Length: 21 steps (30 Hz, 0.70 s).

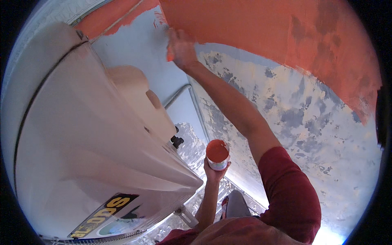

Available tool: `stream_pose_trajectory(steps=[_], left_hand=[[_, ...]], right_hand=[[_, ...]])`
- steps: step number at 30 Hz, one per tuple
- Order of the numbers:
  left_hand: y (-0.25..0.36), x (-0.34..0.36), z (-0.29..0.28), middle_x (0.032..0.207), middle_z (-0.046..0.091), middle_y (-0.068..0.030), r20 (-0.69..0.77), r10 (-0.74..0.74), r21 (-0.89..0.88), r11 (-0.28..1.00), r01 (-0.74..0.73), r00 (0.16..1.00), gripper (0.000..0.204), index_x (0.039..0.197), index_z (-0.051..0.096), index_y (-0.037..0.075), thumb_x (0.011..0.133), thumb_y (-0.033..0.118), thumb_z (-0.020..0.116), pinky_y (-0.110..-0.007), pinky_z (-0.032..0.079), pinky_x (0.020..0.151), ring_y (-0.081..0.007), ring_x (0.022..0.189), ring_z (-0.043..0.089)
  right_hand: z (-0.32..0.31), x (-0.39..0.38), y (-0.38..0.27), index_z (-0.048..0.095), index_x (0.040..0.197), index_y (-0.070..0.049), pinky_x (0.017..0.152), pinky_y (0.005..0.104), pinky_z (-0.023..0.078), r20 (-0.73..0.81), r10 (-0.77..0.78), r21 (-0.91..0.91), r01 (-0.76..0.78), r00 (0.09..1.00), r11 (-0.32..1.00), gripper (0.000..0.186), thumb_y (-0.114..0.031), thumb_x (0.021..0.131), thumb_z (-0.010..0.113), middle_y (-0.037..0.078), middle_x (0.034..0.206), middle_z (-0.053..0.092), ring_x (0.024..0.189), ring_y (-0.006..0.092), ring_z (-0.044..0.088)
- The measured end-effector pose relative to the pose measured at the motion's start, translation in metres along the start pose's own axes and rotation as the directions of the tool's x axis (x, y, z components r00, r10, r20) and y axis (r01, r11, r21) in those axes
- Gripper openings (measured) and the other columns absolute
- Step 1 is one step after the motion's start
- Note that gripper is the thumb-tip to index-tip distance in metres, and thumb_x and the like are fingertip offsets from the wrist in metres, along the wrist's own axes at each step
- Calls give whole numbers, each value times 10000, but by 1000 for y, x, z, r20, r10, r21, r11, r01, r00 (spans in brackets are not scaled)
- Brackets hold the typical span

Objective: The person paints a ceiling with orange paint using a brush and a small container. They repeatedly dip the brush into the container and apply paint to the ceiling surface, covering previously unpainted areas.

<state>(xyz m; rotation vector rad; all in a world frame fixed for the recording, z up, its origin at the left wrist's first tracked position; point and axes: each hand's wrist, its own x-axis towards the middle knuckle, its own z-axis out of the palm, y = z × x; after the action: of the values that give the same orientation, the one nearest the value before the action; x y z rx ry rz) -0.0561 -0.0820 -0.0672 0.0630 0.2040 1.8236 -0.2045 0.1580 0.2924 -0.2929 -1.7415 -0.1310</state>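
Note:
My left hand is wrapped round a small white paint can, held upright at about waist height. Orange-red paint shows inside its open top, with smears along the rim. Stretched far forward, my right hand is up at the corner where two walls meet, blurred by motion. Its fingers are closed on a paintbrush, whose orange handle sticks out below the hand; the bristles are hard to make out. Beside the hand, orange-red paint covers the upper right wall, above a bare grey-blue band.
A large white rounded shell with a dark seam and a sticker fills the left side. Behind it are a cream rounded part and a black knob. The lower right wall is patchy white and grey. A pipe runs near the corner.

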Motion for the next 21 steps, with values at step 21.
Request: stream_pose_trajectory(steps=[21], left_hand=[[-10,-23,18,1187,586,-90,28,-36,-60,998,38,999,640,1334,513,159,855,581,561,-440,550,731,-371,1033,568]], right_hand=[[-277,-76,-13,527,1291,-8,829,440,546,7,79,-241,-75,997,968,474,-111,833,592,181,1215,570,1050,346,618]])
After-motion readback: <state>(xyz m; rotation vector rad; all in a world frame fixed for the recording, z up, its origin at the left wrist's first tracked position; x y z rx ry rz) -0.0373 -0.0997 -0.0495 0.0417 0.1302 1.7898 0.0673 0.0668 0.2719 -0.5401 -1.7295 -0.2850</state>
